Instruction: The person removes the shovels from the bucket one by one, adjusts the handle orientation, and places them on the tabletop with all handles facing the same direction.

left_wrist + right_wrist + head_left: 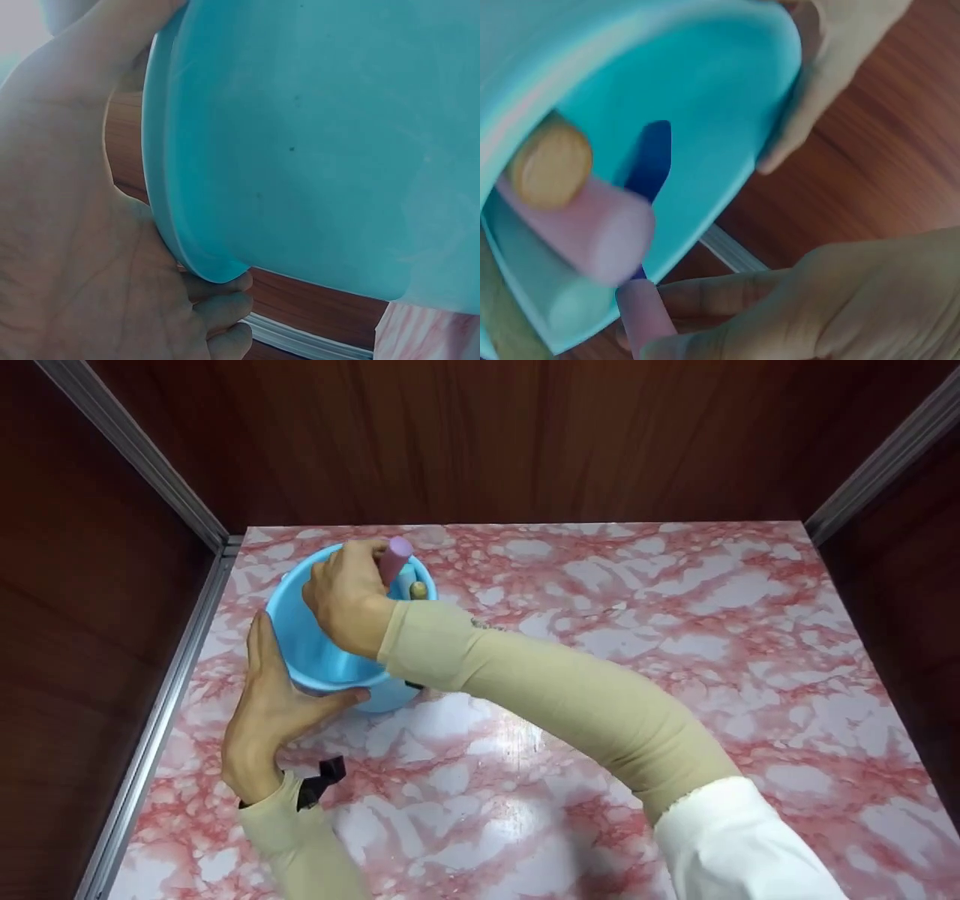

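Note:
A light blue bucket (300, 649) stands on the marbled surface toward the left. My left hand (270, 697) holds it at the rim, fingers along its left side and thumb across the near side. Over the opening, my right hand (349, 596) pinches a slim pink handle (641, 315) joined to a dark blue blade (649, 165). Inside the bucket, close to that hand, stand a thicker pink handle (619, 232), a pale teal handle (574, 307) and a round wooden handle end (551, 165). Their lower ends are hidden.
The red and white marbled tabletop (637, 660) extends to the right. Dark wood panels (525, 442) stand behind and at both sides, with metal strips (161, 660) along their edges. A black wrist strap (319, 784) sits at the left sleeve.

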Demonstrator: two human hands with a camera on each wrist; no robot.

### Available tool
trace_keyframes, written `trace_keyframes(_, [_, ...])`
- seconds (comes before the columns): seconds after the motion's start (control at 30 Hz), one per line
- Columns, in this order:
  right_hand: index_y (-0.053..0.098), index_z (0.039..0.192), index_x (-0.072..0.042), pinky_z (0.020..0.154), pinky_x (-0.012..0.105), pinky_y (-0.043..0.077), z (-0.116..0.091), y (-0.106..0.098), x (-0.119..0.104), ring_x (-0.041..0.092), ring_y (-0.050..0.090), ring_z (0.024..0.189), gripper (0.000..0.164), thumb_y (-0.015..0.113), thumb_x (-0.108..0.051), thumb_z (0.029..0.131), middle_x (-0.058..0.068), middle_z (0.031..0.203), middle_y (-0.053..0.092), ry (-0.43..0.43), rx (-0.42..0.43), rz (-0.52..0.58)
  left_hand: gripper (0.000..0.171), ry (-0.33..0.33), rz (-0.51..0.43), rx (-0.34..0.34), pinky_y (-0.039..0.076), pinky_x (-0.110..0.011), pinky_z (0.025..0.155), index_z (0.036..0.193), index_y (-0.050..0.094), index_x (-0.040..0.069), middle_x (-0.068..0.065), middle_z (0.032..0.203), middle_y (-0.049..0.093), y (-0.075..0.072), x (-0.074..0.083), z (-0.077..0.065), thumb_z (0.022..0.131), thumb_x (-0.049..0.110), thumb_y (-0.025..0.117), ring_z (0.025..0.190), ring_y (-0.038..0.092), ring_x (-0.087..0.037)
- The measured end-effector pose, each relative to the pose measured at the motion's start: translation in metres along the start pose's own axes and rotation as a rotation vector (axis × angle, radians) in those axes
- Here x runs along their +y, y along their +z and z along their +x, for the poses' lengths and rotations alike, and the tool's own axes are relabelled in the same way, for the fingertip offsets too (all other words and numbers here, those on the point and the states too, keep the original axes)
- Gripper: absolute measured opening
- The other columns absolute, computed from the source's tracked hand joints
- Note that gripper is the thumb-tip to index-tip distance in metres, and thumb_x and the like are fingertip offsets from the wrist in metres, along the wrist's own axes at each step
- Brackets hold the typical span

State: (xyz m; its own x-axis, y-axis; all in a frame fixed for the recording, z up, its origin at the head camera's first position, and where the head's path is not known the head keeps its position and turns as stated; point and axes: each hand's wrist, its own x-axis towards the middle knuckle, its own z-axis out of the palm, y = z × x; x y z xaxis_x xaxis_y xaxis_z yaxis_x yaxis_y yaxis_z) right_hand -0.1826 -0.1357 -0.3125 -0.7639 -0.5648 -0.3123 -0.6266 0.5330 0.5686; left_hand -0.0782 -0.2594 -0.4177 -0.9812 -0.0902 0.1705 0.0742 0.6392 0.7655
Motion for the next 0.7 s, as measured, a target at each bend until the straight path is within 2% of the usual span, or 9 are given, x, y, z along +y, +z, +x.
trace_keyframes(0.1, [0.042, 0.164, -0.021, 0.099, 0.052, 0.062, -0.024, -0.018, 0.024, 0.028, 0.072, 0.117, 0.081, 0.076, -0.041, 0.093, 0.006, 0.143, 0.066, -0.035, -0.061, 0.012, 0.151, -0.038, 0.013, -0.018, 0.034, -0.067, 0.123, 0.171, -0.006, 0.033, -0.006, 0.174, 0.01, -0.001, 0.001, -0.002, 0.067, 0.052, 0.101, 0.154, 0.026, -0.036])
trace_keyframes(0.2, [0.049, 0.159, -0.02, 0.095, 0.047, 0.064, -0.028, -0.012, 0.039, 0.028, 0.074, 0.114, 0.077, 0.08, -0.04, 0.092, 0.008, 0.14, 0.07, -0.045, -0.031, 0.041, 0.151, -0.066, 0.023, -0.03, 0.033, -0.07, 0.123, 0.171, -0.009, 0.034, -0.007, 0.174, 0.008, -0.001, 0.002, -0.003, 0.068, 0.054, 0.1, 0.155, 0.026, -0.039])
trace_keyframes(0.3, [0.06, 0.148, -0.019, 0.094, 0.04, 0.064, -0.026, -0.001, 0.054, 0.024, 0.073, 0.109, 0.054, 0.075, -0.031, 0.098, 0.005, 0.13, 0.072, -0.041, -0.005, 0.153, 0.151, -0.07, 0.015, -0.03, 0.034, -0.071, 0.122, 0.171, -0.007, 0.033, -0.007, 0.173, 0.011, -0.001, 0.002, -0.002, 0.067, 0.054, 0.1, 0.154, 0.028, -0.039])
trace_keyframes(0.37, [0.061, 0.145, -0.018, 0.096, 0.038, 0.062, -0.023, 0.005, 0.065, 0.022, 0.071, 0.108, 0.047, 0.072, -0.028, 0.1, 0.004, 0.129, 0.07, -0.043, -0.005, 0.238, 0.15, -0.058, 0.0, -0.022, 0.036, -0.071, 0.12, 0.171, -0.004, 0.032, -0.007, 0.172, 0.013, -0.001, 0.002, -0.001, 0.066, 0.051, 0.101, 0.152, 0.031, -0.038])
trace_keyframes(0.43, [0.06, 0.145, -0.017, 0.1, 0.039, 0.06, -0.023, 0.01, 0.075, 0.022, 0.069, 0.11, 0.049, 0.075, -0.027, 0.098, 0.004, 0.13, 0.069, -0.048, -0.017, 0.311, 0.148, -0.041, -0.015, -0.014, 0.037, -0.072, 0.119, 0.171, 0.0, 0.032, -0.007, 0.17, 0.016, 0.0, 0.001, -0.001, 0.065, 0.049, 0.102, 0.151, 0.033, -0.037])
trace_keyframes(0.5, [0.058, 0.148, -0.016, 0.104, 0.042, 0.059, -0.025, 0.014, 0.085, 0.024, 0.068, 0.114, 0.059, 0.081, -0.027, 0.094, 0.006, 0.134, 0.068, -0.059, -0.042, 0.367, 0.146, -0.026, -0.029, -0.009, 0.038, -0.072, 0.118, 0.171, 0.003, 0.033, -0.006, 0.169, 0.018, 0.0, 0.001, 0.0, 0.065, 0.047, 0.103, 0.15, 0.033, -0.036])
trace_keyframes(0.6, [0.057, 0.148, -0.014, 0.104, 0.044, 0.06, -0.029, 0.019, 0.098, 0.025, 0.066, 0.113, 0.066, 0.086, -0.028, 0.09, 0.008, 0.133, 0.068, -0.068, -0.08, 0.469, 0.144, -0.008, -0.046, -0.007, 0.04, -0.073, 0.117, 0.17, 0.006, 0.033, -0.006, 0.169, 0.019, 0.001, 0.001, 0.001, 0.066, 0.044, 0.103, 0.15, 0.032, -0.035])
trace_keyframes(0.7, [0.061, 0.143, -0.011, 0.098, 0.041, 0.062, -0.033, 0.025, 0.11, 0.025, 0.065, 0.107, 0.056, 0.083, -0.026, 0.093, 0.009, 0.126, 0.069, -0.083, -0.121, 0.577, 0.141, 0.004, -0.061, -0.004, 0.041, -0.073, 0.115, 0.17, 0.008, 0.034, -0.005, 0.169, 0.02, 0.002, 0.001, 0.002, 0.066, 0.041, 0.103, 0.151, 0.031, -0.034])
